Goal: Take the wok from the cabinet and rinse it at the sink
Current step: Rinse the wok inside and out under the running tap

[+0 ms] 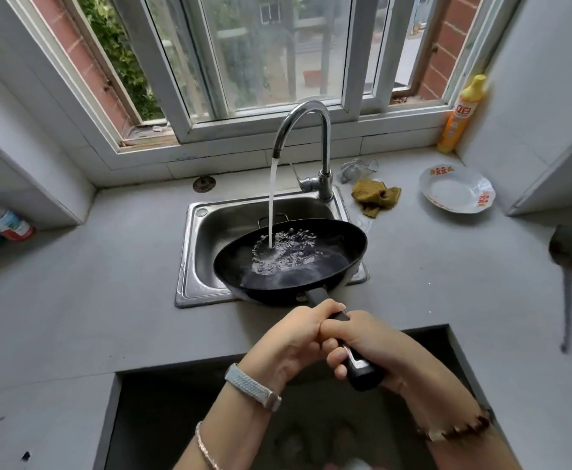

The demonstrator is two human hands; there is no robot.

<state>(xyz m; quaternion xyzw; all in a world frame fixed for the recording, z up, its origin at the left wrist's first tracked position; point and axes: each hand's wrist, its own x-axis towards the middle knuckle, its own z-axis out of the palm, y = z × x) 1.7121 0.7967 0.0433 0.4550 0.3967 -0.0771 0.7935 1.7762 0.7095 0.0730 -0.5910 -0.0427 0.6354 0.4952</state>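
The black wok hangs over the steel sink, tilted a little, with water pooled inside. A stream from the chrome faucet falls into its left half and splashes. Both hands hold its long black handle. My left hand grips the handle nearer the pan. My right hand grips it just behind, fingers wrapped under. The two hands touch each other.
A grey counter surrounds the sink. A yellow cloth, a white plate and an orange detergent bottle stand at the right back. A ladle lies far right. Bottles lie far left.
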